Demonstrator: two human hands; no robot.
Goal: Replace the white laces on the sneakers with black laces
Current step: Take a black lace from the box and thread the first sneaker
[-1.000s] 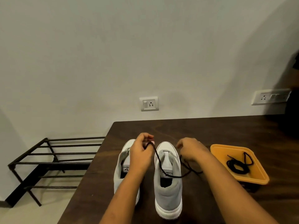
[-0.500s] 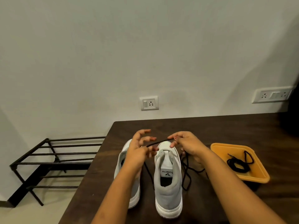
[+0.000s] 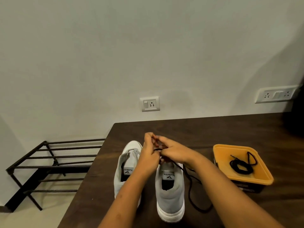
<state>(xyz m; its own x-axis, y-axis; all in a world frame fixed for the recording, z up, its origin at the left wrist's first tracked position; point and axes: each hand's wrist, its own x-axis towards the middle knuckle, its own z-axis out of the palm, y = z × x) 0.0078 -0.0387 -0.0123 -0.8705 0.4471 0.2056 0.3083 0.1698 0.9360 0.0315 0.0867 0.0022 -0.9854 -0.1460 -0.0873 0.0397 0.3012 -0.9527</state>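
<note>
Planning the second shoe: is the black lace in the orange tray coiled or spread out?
Coiled: the black lace lies bundled in the orange tray, one loop and end loose.

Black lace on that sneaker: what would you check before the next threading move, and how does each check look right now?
1. Grip on the black lace: ok, left hand and right hand both pinch it.
2. Lace tail free: ok, it trails loose on the table.
3. Eyelet lined up: cannot tell, the hands hide it.
4. Right sneaker upright: ok.
5. Spare lace ready: ok, coiled in the orange tub.
</note>
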